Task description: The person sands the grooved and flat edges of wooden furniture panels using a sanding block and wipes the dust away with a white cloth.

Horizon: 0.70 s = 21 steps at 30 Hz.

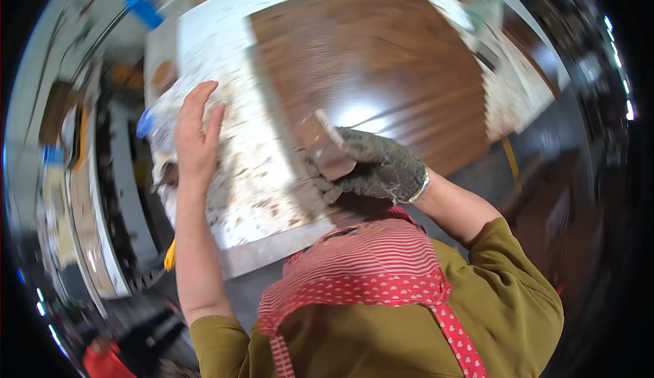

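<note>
A dark brown wood panel (381, 51) with a glossy sheen lies on a white, brown-stained tabletop (255, 204). My right hand (381, 167), in a dirty dark grey work glove, grips a brown rectangular block (325, 145) with a pale edge at the panel's near left corner. Whether that block is a sponge or a sanding pad I cannot make out, nor whether it touches the panel. My left hand (197, 133) is bare and holds nothing, thumb apart from the fingers, over the left part of the tabletop.
Crumpled clear plastic (162, 129) lies by the table's left edge, near a round brown tub (163, 76). A blue container (143, 8) stands at the far left. Stained pale sheeting (514, 95) borders the panel on the right. A person in red (105, 361) shows at lower left.
</note>
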Motion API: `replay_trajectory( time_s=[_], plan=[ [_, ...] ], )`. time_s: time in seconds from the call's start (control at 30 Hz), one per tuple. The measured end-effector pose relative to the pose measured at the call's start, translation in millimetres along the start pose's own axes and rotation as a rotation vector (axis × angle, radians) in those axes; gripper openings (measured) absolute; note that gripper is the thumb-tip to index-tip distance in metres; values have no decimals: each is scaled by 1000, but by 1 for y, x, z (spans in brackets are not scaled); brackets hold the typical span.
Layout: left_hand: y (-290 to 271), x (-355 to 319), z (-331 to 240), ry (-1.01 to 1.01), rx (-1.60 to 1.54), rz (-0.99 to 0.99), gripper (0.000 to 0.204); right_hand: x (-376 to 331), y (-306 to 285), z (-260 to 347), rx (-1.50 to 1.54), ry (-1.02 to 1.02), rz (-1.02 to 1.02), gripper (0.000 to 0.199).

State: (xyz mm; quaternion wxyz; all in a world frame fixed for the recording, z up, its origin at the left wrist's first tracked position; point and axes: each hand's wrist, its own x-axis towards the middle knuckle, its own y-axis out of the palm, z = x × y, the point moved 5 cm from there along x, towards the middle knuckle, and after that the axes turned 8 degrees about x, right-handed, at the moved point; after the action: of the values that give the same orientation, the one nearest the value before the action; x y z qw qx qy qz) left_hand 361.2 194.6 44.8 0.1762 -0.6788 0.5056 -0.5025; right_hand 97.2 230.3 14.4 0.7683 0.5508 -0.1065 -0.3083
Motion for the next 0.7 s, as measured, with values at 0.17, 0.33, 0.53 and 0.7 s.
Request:
replay_trajectory(
  time_s=[0.17, 0.33, 0.53, 0.7],
  plan=[
    [85, 57, -69, 349, 77, 136, 37, -141, -75, 51, -249, -373, -449, 58],
    [143, 66, -67, 328, 217, 405, 39, -296, -170, 83, -965, -855, -1344, 50],
    [150, 60, -56, 375, 214, 332, 40, -330, -230, 74, -1622, -749, -1652, 51],
    [149, 62, -59, 359, 227, 345, 40, -310, -231, 89, -1837, -847, -1532, 51]
  ],
)
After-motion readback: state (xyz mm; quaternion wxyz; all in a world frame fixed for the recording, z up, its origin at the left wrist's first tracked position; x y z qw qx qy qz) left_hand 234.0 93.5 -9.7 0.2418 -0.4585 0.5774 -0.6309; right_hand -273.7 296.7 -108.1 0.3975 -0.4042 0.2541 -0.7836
